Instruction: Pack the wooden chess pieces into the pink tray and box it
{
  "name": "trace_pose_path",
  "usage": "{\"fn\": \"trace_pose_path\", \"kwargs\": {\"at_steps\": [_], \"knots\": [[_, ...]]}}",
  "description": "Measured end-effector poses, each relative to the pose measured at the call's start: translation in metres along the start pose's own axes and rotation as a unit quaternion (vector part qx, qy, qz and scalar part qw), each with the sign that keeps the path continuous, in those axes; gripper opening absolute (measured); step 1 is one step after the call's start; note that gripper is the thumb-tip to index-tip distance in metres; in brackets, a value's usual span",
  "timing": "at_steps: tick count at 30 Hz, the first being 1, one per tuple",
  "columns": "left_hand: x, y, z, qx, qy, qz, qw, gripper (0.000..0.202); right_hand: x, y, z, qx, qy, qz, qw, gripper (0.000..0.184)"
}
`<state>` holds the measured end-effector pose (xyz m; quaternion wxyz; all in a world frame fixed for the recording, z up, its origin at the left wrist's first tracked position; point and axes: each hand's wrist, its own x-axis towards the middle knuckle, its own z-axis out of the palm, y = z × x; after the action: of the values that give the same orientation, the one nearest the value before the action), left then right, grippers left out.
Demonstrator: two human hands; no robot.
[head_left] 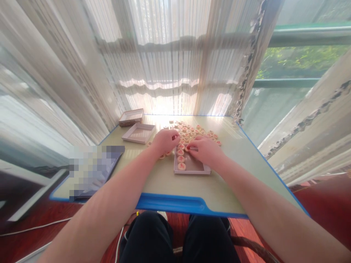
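Note:
A small shallow box tray (196, 170) lies on the table in front of me, with a column of round wooden chess discs (181, 159) marked in red along its left side. My right hand (207, 150) rests over the tray's far end, fingers pinched on a disc (188, 148). My left hand (164, 141) hovers just left of the tray's far corner, fingers curled around a disc. Behind both hands spreads a loose pile of several more discs (192, 132).
The pale table has a blue rim (175, 204). An empty box tray (139, 133) and a second box (131, 117) sit at the far left. A blurred dark tablet (94, 170) lies at the near left. Sheer curtains (164, 58) hang behind the table.

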<state>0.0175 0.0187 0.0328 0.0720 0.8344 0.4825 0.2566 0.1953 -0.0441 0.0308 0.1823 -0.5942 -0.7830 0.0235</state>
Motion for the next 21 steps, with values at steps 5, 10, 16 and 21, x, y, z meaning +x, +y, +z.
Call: {"fn": "trace_pose_path", "kwargs": {"at_steps": [5, 10, 16, 21], "knots": [[0.0005, 0.0014, -0.0018, 0.015, -0.011, -0.002, 1.0, 0.025, 0.0015, 0.0026, 0.0029, 0.017, -0.005, -0.016, 1.0, 0.02], [0.0008, 0.0012, -0.0023, 0.014, -0.011, -0.001, 1.0, 0.026, 0.0036, 0.0043, 0.0053, 0.033, 0.0, -0.052, 0.998, 0.019], [0.0001, 0.001, -0.0024, 0.01, -0.009, 0.003, 1.0, 0.027, 0.004, 0.0045, 0.0056, 0.028, 0.007, -0.045, 0.999, 0.018], [0.0005, 0.0008, -0.0022, 0.007, -0.016, -0.009, 1.0, 0.027, 0.0028, 0.0028, 0.0015, 0.023, -0.007, -0.031, 0.999, 0.018]]}}
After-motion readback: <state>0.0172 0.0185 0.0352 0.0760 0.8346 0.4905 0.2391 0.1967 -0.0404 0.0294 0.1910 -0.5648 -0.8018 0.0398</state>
